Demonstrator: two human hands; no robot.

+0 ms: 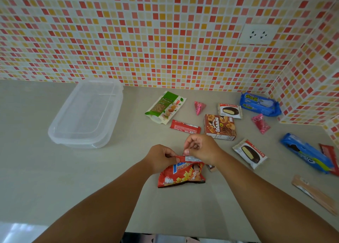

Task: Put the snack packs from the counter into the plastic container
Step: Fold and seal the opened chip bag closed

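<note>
Near the centre of the frame, both hands meet over a crinkled red potato snack bag [181, 175] lying flat on the smooth grey tabletop [55, 178]. Between them they hold a slim red wrapped bar [189, 158]: the left hand [160, 158] pinches its left end with curled fingers, and the right hand [201, 149] pinches the other end between thumb and fingertips.

At the middle left sits the plastic container [86, 114], a translucent rounded rectangle; whether a lid lies on it cannot be told, and no pack shows inside it.

Scattered to the right of centre lie the other packs. A glossy green and cream nut pouch [165, 107] lies tilted near the wall. Below it is a flat red bar wrapper [185, 127]. A brown cardboard biscuit box [219, 127] stands just above the right hand. Two white Choco Pie sachets with crimped edges show, one [230, 110] above the box and one [250, 154] at its lower right. Two small pink cone-shaped packets, one [199, 107] left of the upper sachet and one [260, 123] to its right, lie apart. A puffy blue wafer pack [259, 104] rests in the wall corner. At the right edge, a long blue cookie sleeve [306, 153] lies diagonally, touching another red wrapper [329, 154]. Lower right, a thin tan stick pack [315, 194] lies slanted.

Behind everything rises a mosaic tile wall [146, 32] of small red, orange and cream squares, bearing a white power socket [257, 34].
</note>
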